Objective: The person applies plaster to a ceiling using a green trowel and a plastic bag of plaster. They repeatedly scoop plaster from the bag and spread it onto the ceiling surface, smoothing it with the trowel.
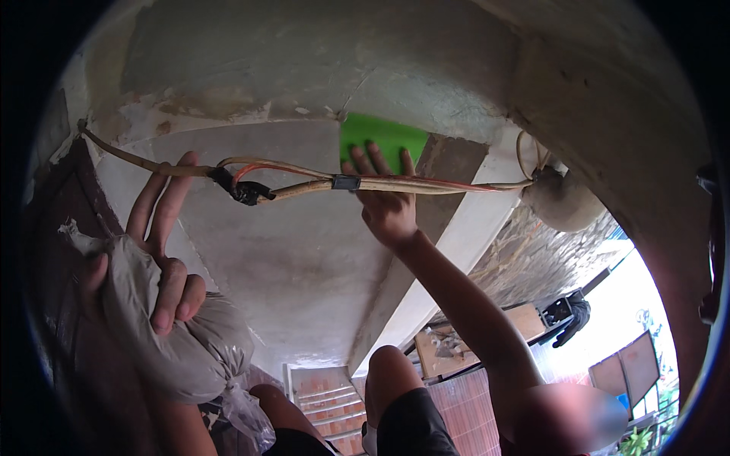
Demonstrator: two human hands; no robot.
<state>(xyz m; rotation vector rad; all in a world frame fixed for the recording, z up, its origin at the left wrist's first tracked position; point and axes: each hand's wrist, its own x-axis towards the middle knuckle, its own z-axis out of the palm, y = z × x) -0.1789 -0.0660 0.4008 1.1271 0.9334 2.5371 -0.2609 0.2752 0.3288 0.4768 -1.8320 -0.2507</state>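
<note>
In my left hand (163, 262) is a grey, soft-looking plastic bag (179, 357), knotted at its lower end. Two fingers stretch up to the cable; the rest curl round the bag. Whether they touch the cable is unclear. My right hand (388, 205) reaches up to the grey plastered surface (281, 228), fingers spread over a flat green plastic spreader (388, 137) pressed against it. My thumb's grip is hard to see. Across the view in front of the right hand runs a beige and red cable (304, 186), wrapped in places with black tape (243, 188).
A white beam (456, 258) slants beside the plaster. To the right, the cable meets a rounded grey fitting (566, 199). Below lie my bent knees (391, 372), brick-coloured steps (327, 395), and a cluttered wooden table (449, 349). A blurred patch sits at lower right.
</note>
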